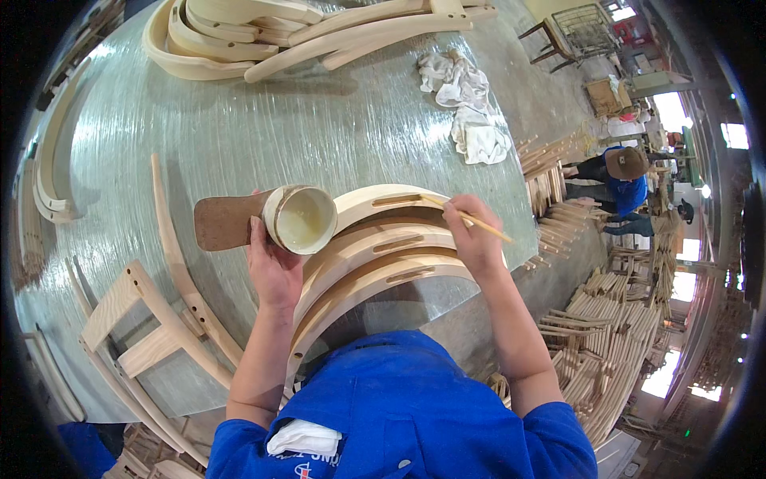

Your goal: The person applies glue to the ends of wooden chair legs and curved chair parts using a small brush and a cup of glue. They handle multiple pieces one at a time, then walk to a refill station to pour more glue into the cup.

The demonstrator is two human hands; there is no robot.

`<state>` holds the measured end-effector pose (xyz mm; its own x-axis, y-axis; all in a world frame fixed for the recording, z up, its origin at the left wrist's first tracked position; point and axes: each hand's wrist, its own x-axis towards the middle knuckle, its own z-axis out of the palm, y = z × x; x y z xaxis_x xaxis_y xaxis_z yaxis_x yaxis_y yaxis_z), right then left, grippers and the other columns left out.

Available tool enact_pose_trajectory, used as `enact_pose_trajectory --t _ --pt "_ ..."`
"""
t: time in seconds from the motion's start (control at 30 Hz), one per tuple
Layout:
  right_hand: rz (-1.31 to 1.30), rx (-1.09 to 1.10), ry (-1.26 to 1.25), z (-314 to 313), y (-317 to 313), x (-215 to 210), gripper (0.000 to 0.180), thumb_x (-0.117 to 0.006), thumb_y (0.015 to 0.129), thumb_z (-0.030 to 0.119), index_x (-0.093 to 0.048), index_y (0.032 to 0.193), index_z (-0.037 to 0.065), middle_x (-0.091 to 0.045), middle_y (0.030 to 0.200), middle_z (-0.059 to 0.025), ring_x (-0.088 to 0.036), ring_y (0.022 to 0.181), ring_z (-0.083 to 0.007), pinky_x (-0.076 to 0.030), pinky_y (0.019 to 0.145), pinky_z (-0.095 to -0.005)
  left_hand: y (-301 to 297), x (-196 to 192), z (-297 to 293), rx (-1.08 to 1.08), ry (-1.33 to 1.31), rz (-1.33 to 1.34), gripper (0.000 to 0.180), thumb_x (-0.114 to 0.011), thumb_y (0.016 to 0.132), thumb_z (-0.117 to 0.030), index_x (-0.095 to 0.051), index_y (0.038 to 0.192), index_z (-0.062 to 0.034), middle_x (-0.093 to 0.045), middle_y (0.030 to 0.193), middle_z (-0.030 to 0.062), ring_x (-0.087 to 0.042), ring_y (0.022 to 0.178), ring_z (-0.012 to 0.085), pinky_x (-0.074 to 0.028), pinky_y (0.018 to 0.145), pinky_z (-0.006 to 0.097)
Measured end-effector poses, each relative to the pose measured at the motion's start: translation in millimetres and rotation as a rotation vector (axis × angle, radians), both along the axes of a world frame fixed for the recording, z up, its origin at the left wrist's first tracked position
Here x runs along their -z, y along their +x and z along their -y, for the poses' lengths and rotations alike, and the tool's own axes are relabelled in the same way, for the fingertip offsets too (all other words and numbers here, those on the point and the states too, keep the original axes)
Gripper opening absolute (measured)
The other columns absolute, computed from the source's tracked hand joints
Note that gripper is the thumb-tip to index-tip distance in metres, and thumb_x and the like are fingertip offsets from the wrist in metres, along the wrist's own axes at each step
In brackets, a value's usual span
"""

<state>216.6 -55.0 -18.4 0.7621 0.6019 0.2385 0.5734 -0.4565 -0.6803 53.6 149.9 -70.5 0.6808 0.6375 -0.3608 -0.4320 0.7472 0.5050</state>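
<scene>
My left hand (275, 267) is closed around a round pale cup (322, 214) with a little yellowish liquid in it. A flat brown piece (226, 223) sticks out to the cup's left; whether it is joined to the cup I cannot tell. Pinched in my right hand (479, 239) is a thin wooden stick (493, 227), its far end at the slot in the farthest curved wooden part (363, 203). Two more slotted curved parts (351, 251) lie nearer to me, side by side with it. My left hand is just left of these parts.
Plastic film covers the table (383, 112). Curved chair parts (215, 48) are piled at its far side, near white rags (459, 92). A wooden frame (163, 335) lies at left. On the right are stacks of wooden sticks (606, 335) and a person in blue (626, 188).
</scene>
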Motion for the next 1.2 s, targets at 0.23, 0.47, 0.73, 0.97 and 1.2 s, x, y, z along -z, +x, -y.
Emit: enact_pose_trajectory --t 0.23,0.47,0.73,0.97,1.2 --pt "-0.044 -0.002 0.007 -16 -21 1 0.01 -0.058 0.085 0.008 -0.053 0.079 0.001 -0.055 0.067 -0.008 -0.052 0.061 -0.0145 -0.043 0.058 -0.0277 -10 -8 6 0.007 0.019 -0.018 0.042 -0.034 0.099 -0.028 -0.031 0.138 -0.0146 -0.045 0.131 0.0062 -0.047 0.119 0.0186 -0.043 0.097 0.037" --pt "-0.152 -0.04 0.031 -22 -29 8 0.013 -0.059 0.085 0.009 -0.052 0.077 0.001 -0.056 0.065 -0.0066 -0.052 0.06 -0.0125 -0.042 0.057 -0.027 -23 -13 15 0.007 0.031 -0.007 0.042 -0.033 0.099 -0.027 -0.031 0.139 -0.0138 -0.045 0.131 0.006 -0.046 0.12 0.02 -0.041 0.099 0.038" --pt "0.011 0.133 -0.179 19 0 -8 0.015 -0.061 0.084 0.012 -0.054 0.078 0.0 -0.059 0.068 -0.0088 -0.057 0.062 -0.0138 -0.044 0.058 -0.0289 -26 -17 27 0.042 0.019 -0.032 0.04 -0.035 0.099 -0.026 -0.033 0.137 -0.0134 -0.044 0.131 0.0057 -0.045 0.12 0.0207 -0.042 0.096 0.04" --pt "-0.52 -0.197 0.523 5 -38 -67 0.004 -0.058 0.087 0.003 -0.055 0.085 0.001 -0.062 0.076 -0.0072 -0.058 0.069 -0.0112 -0.048 0.065 -0.0238 -15 -34 19 0.019 0.226 -0.013 0.038 -0.05 0.094 -0.027 -0.044 0.128 -0.0106 -0.052 0.121 0.0045 -0.051 0.112 0.0175 -0.047 0.091 0.037" --pt "-0.347 -0.383 0.604 -3 -58 -71 0.005 -0.06 0.086 0.003 -0.057 0.085 0.0 -0.06 0.076 -0.0069 -0.06 0.071 -0.0102 -0.046 0.061 -0.0225 -16 -84 35 -0.101 0.499 0.128 0.052 -0.05 0.093 -0.031 -0.034 0.136 -0.0059 -0.048 0.128 0.0097 -0.049 0.116 0.023 -0.041 0.099 0.039"
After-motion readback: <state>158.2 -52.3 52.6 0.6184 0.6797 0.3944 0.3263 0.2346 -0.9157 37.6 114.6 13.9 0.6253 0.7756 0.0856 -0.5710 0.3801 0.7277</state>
